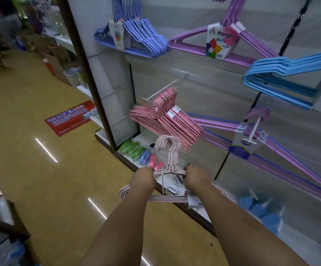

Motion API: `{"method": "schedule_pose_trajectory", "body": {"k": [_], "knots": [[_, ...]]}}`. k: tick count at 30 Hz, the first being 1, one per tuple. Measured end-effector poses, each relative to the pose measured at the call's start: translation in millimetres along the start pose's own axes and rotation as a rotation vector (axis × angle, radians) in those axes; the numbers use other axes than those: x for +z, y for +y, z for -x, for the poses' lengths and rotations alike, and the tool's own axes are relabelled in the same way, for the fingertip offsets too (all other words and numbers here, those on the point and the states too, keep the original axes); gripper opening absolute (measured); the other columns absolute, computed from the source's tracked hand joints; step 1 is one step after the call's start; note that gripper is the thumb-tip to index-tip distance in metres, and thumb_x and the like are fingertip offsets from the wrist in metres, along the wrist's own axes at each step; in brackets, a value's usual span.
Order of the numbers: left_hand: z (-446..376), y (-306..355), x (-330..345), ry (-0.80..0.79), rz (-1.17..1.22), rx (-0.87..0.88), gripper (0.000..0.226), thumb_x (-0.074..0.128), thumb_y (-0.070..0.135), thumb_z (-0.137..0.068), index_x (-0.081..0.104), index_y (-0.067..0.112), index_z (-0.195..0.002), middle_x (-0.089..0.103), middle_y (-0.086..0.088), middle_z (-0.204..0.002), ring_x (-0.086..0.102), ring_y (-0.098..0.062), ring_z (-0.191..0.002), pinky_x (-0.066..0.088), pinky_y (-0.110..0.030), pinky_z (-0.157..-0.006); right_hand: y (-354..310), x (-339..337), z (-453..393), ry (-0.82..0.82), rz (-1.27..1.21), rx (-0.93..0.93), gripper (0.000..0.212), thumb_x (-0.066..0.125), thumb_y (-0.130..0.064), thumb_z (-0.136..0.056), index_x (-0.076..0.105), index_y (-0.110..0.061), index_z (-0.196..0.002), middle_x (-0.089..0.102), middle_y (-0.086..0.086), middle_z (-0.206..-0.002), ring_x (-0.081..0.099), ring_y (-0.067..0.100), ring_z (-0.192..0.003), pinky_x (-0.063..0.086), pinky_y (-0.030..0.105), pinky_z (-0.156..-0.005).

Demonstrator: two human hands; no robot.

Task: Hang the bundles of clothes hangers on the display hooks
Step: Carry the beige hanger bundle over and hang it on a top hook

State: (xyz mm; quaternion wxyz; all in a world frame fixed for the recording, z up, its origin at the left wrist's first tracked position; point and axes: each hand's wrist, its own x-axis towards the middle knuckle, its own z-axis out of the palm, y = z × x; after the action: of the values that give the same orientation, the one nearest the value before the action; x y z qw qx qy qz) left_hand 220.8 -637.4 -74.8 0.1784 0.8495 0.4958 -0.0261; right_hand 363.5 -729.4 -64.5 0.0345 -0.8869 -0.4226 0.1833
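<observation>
Two hands hold one pale pink bundle (170,169) of hangers low in front of the display wall (204,89). The left hand (142,180) is clenched round the bundle's left shoulder, and the right hand (196,178) is clenched round its right shoulder. Its hooks (168,144) stand upright between the hands and point up toward the wall. The bottom bars run across below both wrists, and a white tie (163,182) hangs down the middle. A card label (194,201) sits at the bundle's lower right, beside the right forearm.

Just above the held hooks, a darker pink bundle (167,121) hangs from a white peg (167,86) that juts out from the wall. Near the hooks but apart from them, it tilts down to the right. To its right, a purple and blue bundle (271,148) hangs on another peg (254,129). Higher up hang a blue bundle (136,35), a purple bundle (232,31) with a colourful tag, and a light blue bundle (282,77) at the right edge.

Below the hands runs a low shelf (129,162) with green, blue and red packets (140,153) at its left end. Blurred blue items (259,208) lie farther right. A red floor sticker (71,118) lies on the tan floor (31,150) to the left.
</observation>
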Motion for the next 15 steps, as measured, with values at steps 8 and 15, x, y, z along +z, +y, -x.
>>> {"method": "schedule_pose_trajectory", "body": {"k": [8,15], "knots": [[-46.5,-72.9,-50.1,-0.001,-0.046,0.144,0.026,0.051,0.009,-0.09,0.063,0.015,-0.112,0.066,-0.009,-0.11,0.061,-0.027,-0.103,0.049,-0.036,-0.084,-89.4,8.8,-16.5,0.057,-0.07,0.135,0.022,0.053,-0.016,-0.092,0.062,-0.015,-0.112,0.065,0.01,-0.115,0.061,0.029,-0.106,0.048,0.031,-0.08],[-81.0,-75.9,-71.8,-0.024,-0.019,0.269,0.027,0.053,0.015,-0.091,0.062,0.019,-0.116,0.064,-0.008,-0.114,0.059,-0.027,-0.109,0.048,-0.035,-0.086,-106.2,-9.1,-31.8,0.085,-0.137,0.236,0.021,0.053,-0.016,-0.091,0.063,-0.015,-0.109,0.066,0.01,-0.111,0.062,0.029,-0.101,0.049,0.033,-0.079]]}}
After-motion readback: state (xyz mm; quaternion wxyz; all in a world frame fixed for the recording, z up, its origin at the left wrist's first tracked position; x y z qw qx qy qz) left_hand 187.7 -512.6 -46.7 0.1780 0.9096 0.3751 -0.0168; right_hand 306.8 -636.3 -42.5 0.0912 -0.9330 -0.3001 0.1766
